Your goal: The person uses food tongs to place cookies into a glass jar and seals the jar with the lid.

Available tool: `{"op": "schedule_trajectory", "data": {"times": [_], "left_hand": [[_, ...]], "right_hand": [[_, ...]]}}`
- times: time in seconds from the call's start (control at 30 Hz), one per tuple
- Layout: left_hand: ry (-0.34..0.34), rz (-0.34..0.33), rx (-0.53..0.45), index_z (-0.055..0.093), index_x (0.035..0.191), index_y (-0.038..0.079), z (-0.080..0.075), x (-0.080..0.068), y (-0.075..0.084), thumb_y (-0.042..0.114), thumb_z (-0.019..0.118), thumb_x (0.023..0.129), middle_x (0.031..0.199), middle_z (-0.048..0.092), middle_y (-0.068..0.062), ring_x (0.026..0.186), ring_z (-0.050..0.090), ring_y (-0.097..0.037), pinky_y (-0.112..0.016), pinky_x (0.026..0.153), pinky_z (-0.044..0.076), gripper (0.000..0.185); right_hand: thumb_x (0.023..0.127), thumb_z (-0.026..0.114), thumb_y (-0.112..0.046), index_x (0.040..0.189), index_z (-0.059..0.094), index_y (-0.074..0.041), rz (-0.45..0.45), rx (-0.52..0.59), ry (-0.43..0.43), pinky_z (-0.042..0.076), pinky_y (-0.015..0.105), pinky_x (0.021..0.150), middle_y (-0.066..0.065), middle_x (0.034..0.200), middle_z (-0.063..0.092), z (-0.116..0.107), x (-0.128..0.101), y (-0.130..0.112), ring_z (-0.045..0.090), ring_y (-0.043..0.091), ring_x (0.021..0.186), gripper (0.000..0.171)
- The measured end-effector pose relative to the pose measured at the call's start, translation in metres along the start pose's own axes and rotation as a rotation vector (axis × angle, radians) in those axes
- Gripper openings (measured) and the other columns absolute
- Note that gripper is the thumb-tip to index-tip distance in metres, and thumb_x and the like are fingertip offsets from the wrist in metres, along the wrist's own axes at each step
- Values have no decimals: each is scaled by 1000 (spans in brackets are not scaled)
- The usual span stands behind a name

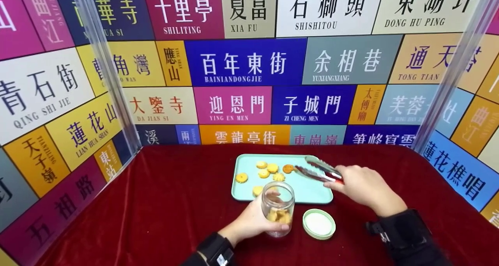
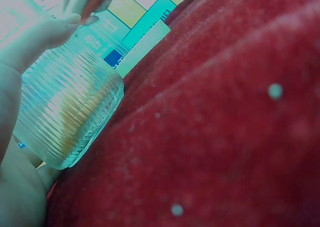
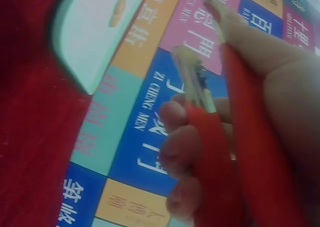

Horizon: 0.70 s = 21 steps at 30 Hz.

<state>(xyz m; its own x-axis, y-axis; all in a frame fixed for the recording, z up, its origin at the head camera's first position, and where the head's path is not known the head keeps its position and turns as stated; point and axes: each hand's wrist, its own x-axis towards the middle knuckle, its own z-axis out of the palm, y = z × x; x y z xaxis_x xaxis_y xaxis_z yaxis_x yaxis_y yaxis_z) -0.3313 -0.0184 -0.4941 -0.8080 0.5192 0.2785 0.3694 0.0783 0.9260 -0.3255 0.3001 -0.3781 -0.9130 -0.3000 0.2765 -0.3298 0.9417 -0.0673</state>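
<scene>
My left hand [image 1: 253, 219] grips a clear glass jar [image 1: 278, 203] with several yellow cookies inside. Its ribbed wall [image 2: 75, 102] shows close up in the left wrist view, the thumb lying across its upper part. In my right hand [image 1: 368, 188] is a pair of metal tongs [image 1: 317, 170] with red handles [image 3: 212, 157]. The tongs' arms stand apart over the right part of a mint-green tray [image 1: 312, 194]. One tip is beside a browner cookie [image 1: 288, 168]; whether it touches cannot be told. Several pale yellow cookies [image 1: 272, 168] lie on the tray, left of the tongs.
A round green lid [image 1: 319, 224] lies with its white inside up, right of the jar. Dark red velvet cloth [image 1: 163, 203] covers the table. Panels with colourful place-name signs [image 1: 245, 63] stand behind and at both sides, with clear upright strips at the corners.
</scene>
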Motion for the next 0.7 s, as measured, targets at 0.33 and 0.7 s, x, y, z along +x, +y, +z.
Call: {"op": "schedule_trajectory", "data": {"times": [0.33, 0.7], "left_hand": [[6, 10, -7, 50, 145, 2, 0, -1, 4, 17, 98, 75, 129, 67, 1, 118, 66, -13, -30, 106, 50, 86], [-6, 10, -18, 49, 146, 1, 1, 0, 3, 18, 97, 76, 129, 68, -1, 117, 67, -14, -31, 105, 52, 87]], "right_hand": [[96, 74, -55, 95, 68, -5, 47, -20, -88, 55, 54, 63, 8, 81, 67, 21, 3, 11, 65, 30, 71, 50], [98, 72, -54, 99, 71, 1, 63, -66, -162, 59, 57, 73, 18, 91, 71, 43, 38, 6, 70, 39, 84, 55]]}}
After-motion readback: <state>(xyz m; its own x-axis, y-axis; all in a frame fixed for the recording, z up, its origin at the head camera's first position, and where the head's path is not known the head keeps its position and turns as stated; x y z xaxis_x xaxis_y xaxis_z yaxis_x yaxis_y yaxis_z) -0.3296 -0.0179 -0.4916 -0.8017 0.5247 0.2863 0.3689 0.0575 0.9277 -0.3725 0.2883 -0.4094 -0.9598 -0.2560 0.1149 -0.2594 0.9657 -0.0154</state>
